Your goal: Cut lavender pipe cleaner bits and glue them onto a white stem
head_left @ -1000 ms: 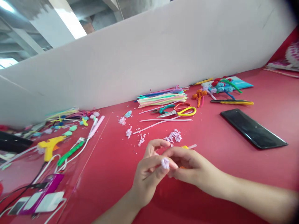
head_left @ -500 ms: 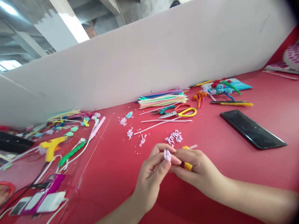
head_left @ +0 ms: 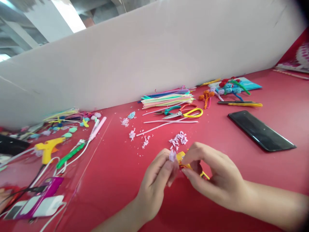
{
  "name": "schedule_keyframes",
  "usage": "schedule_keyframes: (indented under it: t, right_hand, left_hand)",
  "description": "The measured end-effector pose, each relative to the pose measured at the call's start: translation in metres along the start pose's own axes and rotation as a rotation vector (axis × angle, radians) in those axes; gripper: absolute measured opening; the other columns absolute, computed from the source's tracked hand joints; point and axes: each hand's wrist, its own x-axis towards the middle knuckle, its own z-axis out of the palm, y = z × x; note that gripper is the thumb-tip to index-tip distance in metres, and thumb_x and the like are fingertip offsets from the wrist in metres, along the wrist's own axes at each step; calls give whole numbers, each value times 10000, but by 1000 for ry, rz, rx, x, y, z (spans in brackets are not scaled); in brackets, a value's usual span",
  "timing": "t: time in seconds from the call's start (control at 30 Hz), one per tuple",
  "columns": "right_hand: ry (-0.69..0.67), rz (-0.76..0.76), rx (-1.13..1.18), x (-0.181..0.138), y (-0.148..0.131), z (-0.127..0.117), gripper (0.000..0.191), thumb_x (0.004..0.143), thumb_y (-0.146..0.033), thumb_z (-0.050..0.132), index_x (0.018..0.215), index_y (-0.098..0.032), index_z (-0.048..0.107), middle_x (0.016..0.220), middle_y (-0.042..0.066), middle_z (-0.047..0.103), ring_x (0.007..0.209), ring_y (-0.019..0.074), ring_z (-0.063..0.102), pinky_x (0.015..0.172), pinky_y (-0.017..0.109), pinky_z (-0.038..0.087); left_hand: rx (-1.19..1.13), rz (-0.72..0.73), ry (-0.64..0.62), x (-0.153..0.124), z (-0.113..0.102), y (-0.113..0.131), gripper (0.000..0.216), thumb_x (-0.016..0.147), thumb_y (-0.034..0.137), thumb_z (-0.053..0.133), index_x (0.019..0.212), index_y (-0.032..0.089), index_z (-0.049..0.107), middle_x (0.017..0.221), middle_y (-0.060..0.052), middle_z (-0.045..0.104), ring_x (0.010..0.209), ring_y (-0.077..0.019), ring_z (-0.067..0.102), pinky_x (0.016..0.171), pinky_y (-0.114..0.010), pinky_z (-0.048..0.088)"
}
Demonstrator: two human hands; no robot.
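My left hand (head_left: 154, 180) is closed, pinching a small fuzzy lilac pipe-cleaner piece (head_left: 172, 156) between thumb and fingers. To its right, my right hand (head_left: 217, 177) is curled, its thumb and index fingertips slightly apart; I see nothing held between them. A yellow object (head_left: 180, 157) shows behind and between the right fingers, mostly hidden, so its kind is unclear. Just beyond the hands lies a pile of short lilac pipe-cleaner cuttings (head_left: 179, 138).
Yellow-handled scissors (head_left: 190, 112) and pliers (head_left: 169, 110) lie near a pipe-cleaner bundle (head_left: 166, 99). Right of them are a black phone-like slab (head_left: 260, 130), tweezers (head_left: 241, 103) and pipe-cleaner flowers (head_left: 229, 87). On the left are a yellow glue gun (head_left: 48, 149), cables and a purple-white power strip (head_left: 45, 199).
My right hand has drawn back to the right from the lilac piece, and its fingertips have parted from my left hand. More of the yellow object shows. The view has shifted slightly.
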Motion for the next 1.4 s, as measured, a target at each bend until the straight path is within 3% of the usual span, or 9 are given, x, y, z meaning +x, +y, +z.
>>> schedule_keyframes:
  t: [0.13,0.27,0.57,0.87,1.1,1.4]
  right_hand:
    - [11,104,-74,8,-1,-7,75,840,-151,515,889,-201,543,704,2,554,571,94,473,542,215,430]
    - [-43,158,-103,12,2,-8,51,841,-188,525,849,-189,576,680,-1,539,565,89,467,527,204,411]
    - [-116,292,-75,15,2,-8,82,779,-122,530,743,-185,566,625,-32,544,556,81,476,533,188,395]
    - [-279,183,-83,18,11,-18,84,810,-105,511,785,-181,538,681,-35,547,571,67,467,551,171,373]
    - [-412,109,-56,21,16,-28,99,891,-214,476,834,-177,548,739,-24,566,636,68,489,594,166,370]
    - [-296,210,-45,22,14,-21,56,837,-209,544,792,-181,562,666,-38,564,571,67,485,550,174,380]
  left_hand:
    - [108,-116,35,-2,-3,-4,237,900,378,439,768,191,500,707,8,425,629,-100,387,594,-200,375]
    - [230,-103,66,-2,-2,-5,256,884,403,452,767,187,524,744,-17,471,694,-126,445,683,-236,410]
    - [309,-101,-31,4,0,2,247,910,341,425,724,183,467,735,3,430,685,-108,411,629,-208,372]
    - [263,-104,-58,5,0,1,298,921,328,400,673,167,439,687,19,383,578,-85,313,516,-227,252]
    - [131,-169,-139,9,-3,-3,290,902,266,421,632,161,432,583,42,328,511,-80,244,476,-251,184]
    - [-81,-215,-160,12,-6,-3,284,852,184,437,572,151,405,573,37,380,442,-52,229,440,-246,140]
